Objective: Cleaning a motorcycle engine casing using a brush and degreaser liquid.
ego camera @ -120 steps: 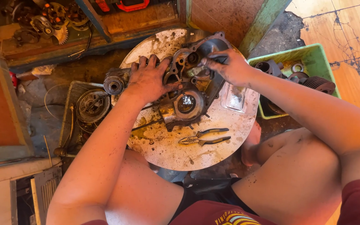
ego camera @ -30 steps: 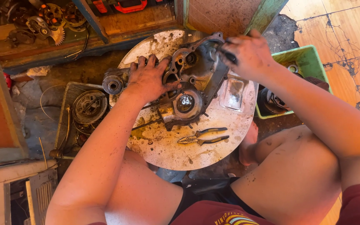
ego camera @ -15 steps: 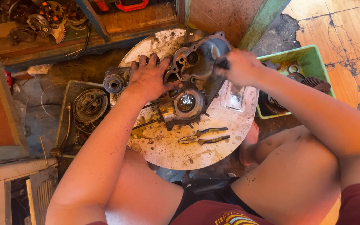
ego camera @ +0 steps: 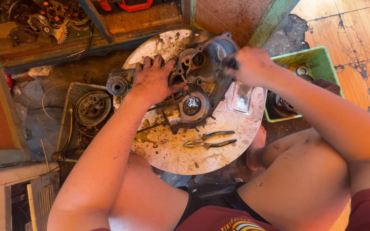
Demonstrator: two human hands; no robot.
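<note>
Risk of the engine crankcase half (ego camera: 198,81) shifting or rocking on the round metal work plate (ego camera: 172,149) if downward pressure from the left hand (ego camera: 154,81) eases while force goes in at the upper right corner; judged likely because the casting rests loose on the plate, unclamped. Risk of the dark-handled tool (ego camera: 230,63) slipping off its seat and gouging the casting or striking knuckles, given oily, grimy surfaces. Risk of knocking the clear plastic tray (ego camera: 241,98) or the pliers (ego camera: 210,140) off the plate edge during a sudden slip. Left hand spread flat, fingers splayed, palm pressed on the left part of the casting beside a cylindrical shaft end (ego camera: 117,84). Right hand (ego camera: 253,66) closed in a fist around the tool handle; tip hidden, contact point cannot be told. Crankcase located upper centre of frame, lying flat on the plate: grey cast aluminium, dirty, irregular outline, several bores, one large round bearing seat (ego camera: 192,105) at lower centre. Green plastic bin (ego camera: 317,57) of parts at right of frame, flywheel-like disc (ego camera: 92,108) at left.
</note>
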